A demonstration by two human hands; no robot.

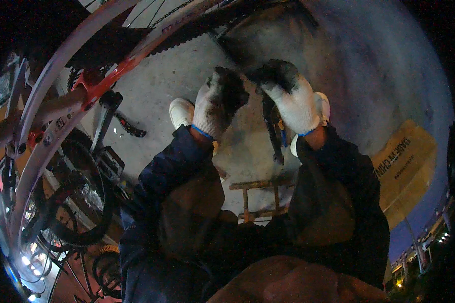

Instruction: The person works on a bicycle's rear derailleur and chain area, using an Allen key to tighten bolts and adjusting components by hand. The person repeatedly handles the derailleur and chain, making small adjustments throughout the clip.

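Note:
In front of my knees, both hands wear white knit gloves with blackened fingers and blue cuff edges. My left hand (220, 101) is closed, its fingers curled inward; anything inside is hidden. My right hand (290, 96) is closed too, thumb and fingers pinched together and pointing toward the left hand. What it pinches, if anything, is too dark to make out. A small gap lies between the hands. Below the right hand is a dark, long object (274, 132) with orange and blue bits by it, its kind unclear.
A bicycle frame (60, 108), whitish with red, fills the left side, with a knobby tyre (187, 38) above. Another bicycle wheel (103, 202) stands lower left. White shoes (181, 112) rest on the concrete floor (162, 76). A low wooden frame (258, 185) sits between my legs; cardboard (409, 164) lies right.

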